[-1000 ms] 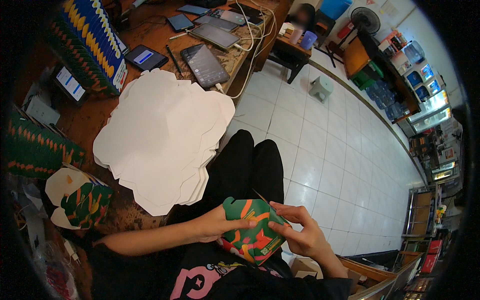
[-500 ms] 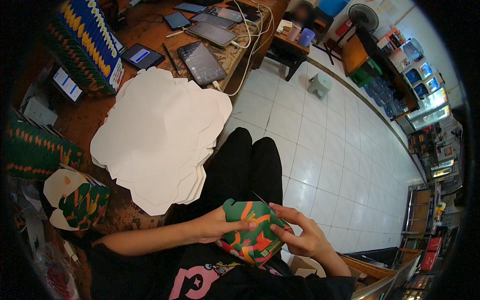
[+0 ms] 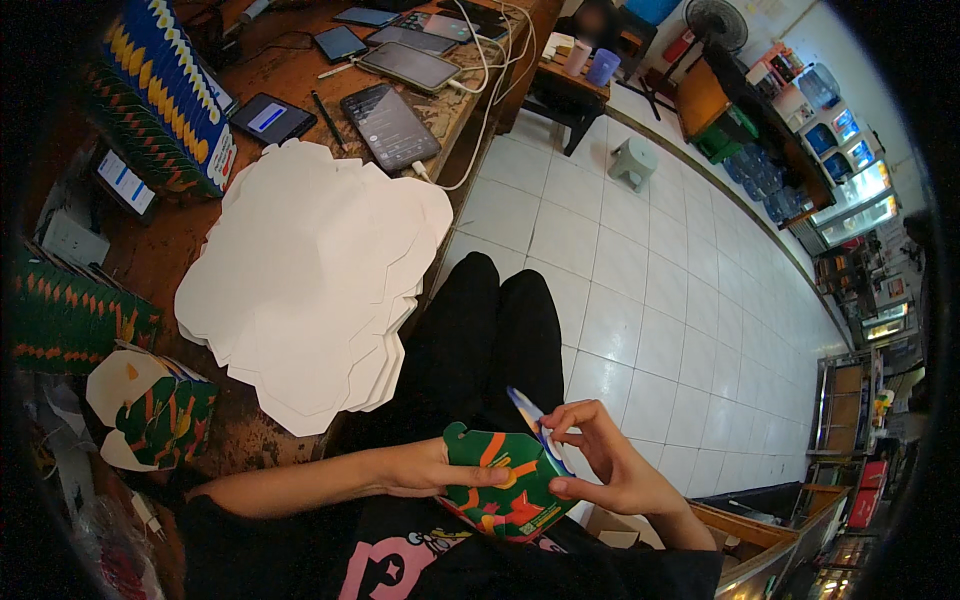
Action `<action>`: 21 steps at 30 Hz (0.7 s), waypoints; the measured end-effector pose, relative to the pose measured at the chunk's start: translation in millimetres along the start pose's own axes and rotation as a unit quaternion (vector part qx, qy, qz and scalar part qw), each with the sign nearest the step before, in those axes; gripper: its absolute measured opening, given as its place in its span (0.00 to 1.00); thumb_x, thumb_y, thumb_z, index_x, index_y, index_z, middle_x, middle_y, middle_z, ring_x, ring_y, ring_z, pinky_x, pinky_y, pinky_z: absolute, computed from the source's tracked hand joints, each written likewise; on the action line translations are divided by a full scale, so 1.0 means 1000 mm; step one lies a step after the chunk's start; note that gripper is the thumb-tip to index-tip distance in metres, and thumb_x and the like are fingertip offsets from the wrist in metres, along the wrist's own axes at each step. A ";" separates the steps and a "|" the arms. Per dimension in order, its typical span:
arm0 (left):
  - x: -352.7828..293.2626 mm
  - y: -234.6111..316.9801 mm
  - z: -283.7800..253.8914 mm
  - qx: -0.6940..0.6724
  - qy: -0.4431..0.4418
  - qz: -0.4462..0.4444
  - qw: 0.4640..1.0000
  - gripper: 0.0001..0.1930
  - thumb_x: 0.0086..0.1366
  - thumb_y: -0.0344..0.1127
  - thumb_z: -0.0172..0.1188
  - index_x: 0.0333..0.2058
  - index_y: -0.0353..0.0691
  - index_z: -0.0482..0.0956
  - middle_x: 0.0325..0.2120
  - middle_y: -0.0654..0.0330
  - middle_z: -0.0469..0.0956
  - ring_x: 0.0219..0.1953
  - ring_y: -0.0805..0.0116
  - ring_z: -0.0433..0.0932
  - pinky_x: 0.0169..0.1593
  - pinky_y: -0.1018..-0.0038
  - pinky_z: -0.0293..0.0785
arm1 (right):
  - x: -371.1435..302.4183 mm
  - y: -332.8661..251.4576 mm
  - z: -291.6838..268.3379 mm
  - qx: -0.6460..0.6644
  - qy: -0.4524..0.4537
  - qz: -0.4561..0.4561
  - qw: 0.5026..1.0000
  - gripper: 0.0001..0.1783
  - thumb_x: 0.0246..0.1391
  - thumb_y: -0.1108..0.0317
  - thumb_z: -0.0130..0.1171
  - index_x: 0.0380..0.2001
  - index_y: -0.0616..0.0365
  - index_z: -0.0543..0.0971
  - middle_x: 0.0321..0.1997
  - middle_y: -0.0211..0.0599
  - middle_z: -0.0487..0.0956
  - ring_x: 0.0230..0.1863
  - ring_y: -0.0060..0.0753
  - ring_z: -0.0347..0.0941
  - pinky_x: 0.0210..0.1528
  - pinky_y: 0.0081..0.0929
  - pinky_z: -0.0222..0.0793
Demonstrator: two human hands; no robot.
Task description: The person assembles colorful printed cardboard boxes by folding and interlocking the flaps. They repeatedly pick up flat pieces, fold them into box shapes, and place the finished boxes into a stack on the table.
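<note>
"Green patterned carton (image 3: 525, 480), held above a seated person's lap, low in the frame; the left hand (image 3: 425, 468) clamps its left side, thumb pressed across the front, the other fingers hidden behind."

"And the right hand (image 3: 625, 480)?"

"Thumb against the carton's right edge, fingers curled by a raised blue-and-white flap (image 3: 525, 408); thumb and forefinger stand apart, though whether the fingertips pinch the flap, I cannot tell."

"What lies past the black trousers (image 3: 455, 340)?"

"On the left, a worn wooden table (image 3: 240, 422); at its near end a second carton (image 3: 165, 425) (pale rounded flaps showing), just beside a row of green-and-orange pieces (image 3: 80, 315); next, an uneven stack of white cut sheets (image 3: 310, 280); behind that, a dark pen (image 3: 327, 118) beside a large phone (image 3: 390, 125) with a white cable (image 3: 462, 165) at its end."

"Farthest off?"

"Across white floor tiles (image 3: 610, 270), a pale stool (image 3: 632, 165); beyond it, a small table (image 3: 580, 88) bearing a purple cup (image 3: 603, 67); a black fan (image 3: 716, 25) stands near the wall."
</note>
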State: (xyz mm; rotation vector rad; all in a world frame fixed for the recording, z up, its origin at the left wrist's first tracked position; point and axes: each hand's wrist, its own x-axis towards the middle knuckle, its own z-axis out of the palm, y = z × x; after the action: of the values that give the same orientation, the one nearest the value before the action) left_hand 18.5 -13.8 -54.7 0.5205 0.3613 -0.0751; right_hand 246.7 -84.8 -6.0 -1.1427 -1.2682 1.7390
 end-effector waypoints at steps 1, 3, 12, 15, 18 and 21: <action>0.000 0.000 -0.002 0.020 0.000 -0.010 1.000 0.22 0.61 0.42 0.57 0.51 0.37 0.67 0.45 0.59 0.73 0.48 0.69 0.72 0.49 0.70 0.72 | 0.003 0.001 0.000 0.012 -0.016 0.011 1.000 0.27 0.47 0.75 0.61 0.48 0.57 0.60 0.51 0.37 0.60 0.58 0.30 0.55 0.63 0.36 0.49; 0.000 0.000 -0.005 0.056 -0.002 -0.056 0.997 0.21 0.62 0.39 0.55 0.51 0.39 0.66 0.47 0.59 0.72 0.49 0.68 0.71 0.50 0.68 0.72 | 0.005 -0.002 0.001 0.008 -0.028 0.015 0.999 0.27 0.47 0.75 0.61 0.49 0.57 0.60 0.51 0.37 0.60 0.57 0.31 0.56 0.62 0.36 0.51; 0.004 0.008 -0.016 -0.236 -0.118 0.085 0.961 0.49 0.53 0.77 0.21 0.63 0.44 0.45 0.62 0.52 0.52 0.62 0.57 0.55 0.63 0.58 0.50 | 0.003 -0.037 0.020 -0.319 0.045 -0.090 0.943 0.17 0.49 0.71 0.59 0.44 0.55 0.71 0.54 0.44 0.64 0.59 0.46 0.59 0.61 0.40 0.56; 0.006 0.012 -0.021 -0.359 -0.239 0.115 0.895 0.44 0.58 0.71 0.31 0.62 0.41 0.47 0.59 0.52 0.57 0.62 0.58 0.56 0.63 0.59 0.51 | 0.007 -0.039 0.020 -0.469 -0.053 -0.203 0.858 0.12 0.49 0.67 0.60 0.38 0.56 0.75 0.49 0.40 0.69 0.58 0.46 0.61 0.63 0.41 0.54; 0.001 0.007 -0.017 -0.105 0.025 0.125 0.986 0.31 0.63 0.47 0.51 0.60 0.41 0.52 0.55 0.56 0.63 0.56 0.64 0.64 0.59 0.65 0.61 | 0.010 -0.034 0.015 -0.433 -0.156 -0.244 0.853 0.12 0.47 0.64 0.62 0.33 0.58 0.76 0.41 0.37 0.73 0.52 0.40 0.68 0.61 0.40 0.57; 0.006 0.003 -0.010 0.065 0.158 0.143 0.975 0.25 0.61 0.35 0.56 0.56 0.40 0.59 0.49 0.57 0.69 0.51 0.68 0.70 0.54 0.67 0.68 | 0.009 -0.027 0.009 -0.386 -0.099 -0.267 0.878 0.10 0.48 0.68 0.59 0.32 0.62 0.73 0.39 0.42 0.72 0.44 0.41 0.71 0.45 0.33 0.69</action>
State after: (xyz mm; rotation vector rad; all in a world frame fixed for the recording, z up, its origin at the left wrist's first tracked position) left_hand 21.1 -6.0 -63.1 0.7117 0.5916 0.2682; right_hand 235.7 -72.0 18.5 -0.8731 -2.2681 0.9486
